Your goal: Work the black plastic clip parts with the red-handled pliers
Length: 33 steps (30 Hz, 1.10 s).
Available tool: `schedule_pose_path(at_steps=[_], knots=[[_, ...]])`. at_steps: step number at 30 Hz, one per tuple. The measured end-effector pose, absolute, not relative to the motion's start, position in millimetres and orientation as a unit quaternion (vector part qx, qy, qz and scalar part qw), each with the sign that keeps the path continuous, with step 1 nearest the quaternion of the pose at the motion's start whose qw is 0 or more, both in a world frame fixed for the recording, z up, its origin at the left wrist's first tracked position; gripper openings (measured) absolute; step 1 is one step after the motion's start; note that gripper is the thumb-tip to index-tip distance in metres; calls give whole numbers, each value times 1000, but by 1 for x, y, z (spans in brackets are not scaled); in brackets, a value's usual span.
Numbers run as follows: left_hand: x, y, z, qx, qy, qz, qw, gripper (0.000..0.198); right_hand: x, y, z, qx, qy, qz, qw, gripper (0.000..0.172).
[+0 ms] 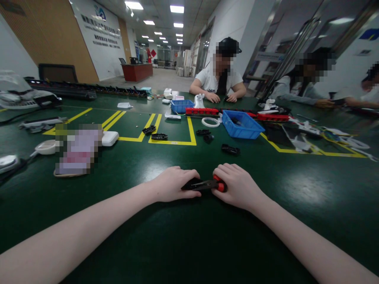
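Observation:
My right hand (238,187) is closed round the red-and-black handles of a pair of pliers (209,184). The dark jaws point left toward my left hand (174,184). Between the thumb and fingers of that hand is a small black part (189,183), largely covered by the fingers. The jaws reach over this part; whether they grip it cannot be made out. Both hands are low over the green table (189,236). Similar black parts lie beyond them, one (230,149) past my right hand and another (159,137) farther left.
A blue bin (242,125) stands beyond my right hand, a smaller blue bin (181,105) farther back. A phone (77,152) and a white case (109,138) lie at left. A white tape roll (211,122) sits near red strips (203,111). A co-worker (220,75) sits opposite.

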<state>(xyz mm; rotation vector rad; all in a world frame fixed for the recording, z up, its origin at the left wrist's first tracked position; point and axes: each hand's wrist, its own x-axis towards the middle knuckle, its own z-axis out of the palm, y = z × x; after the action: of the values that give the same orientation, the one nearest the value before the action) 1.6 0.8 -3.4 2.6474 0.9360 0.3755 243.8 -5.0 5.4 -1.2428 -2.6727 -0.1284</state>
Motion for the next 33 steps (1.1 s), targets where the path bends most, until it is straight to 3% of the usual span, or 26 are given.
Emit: schedule_pose_path(at_steps=[23, 30, 33], knots=[[0, -1, -5, 904, 356, 206, 117, 34, 267, 24, 1, -430, -882, -40, 188, 30], [0, -2, -3, 911, 357, 183, 95, 35, 274, 31, 3, -433, -877, -47, 203, 61], [-1, -2, -3, 912, 357, 183, 90, 35, 290, 37, 2, -476, -872, -17, 116, 80]])
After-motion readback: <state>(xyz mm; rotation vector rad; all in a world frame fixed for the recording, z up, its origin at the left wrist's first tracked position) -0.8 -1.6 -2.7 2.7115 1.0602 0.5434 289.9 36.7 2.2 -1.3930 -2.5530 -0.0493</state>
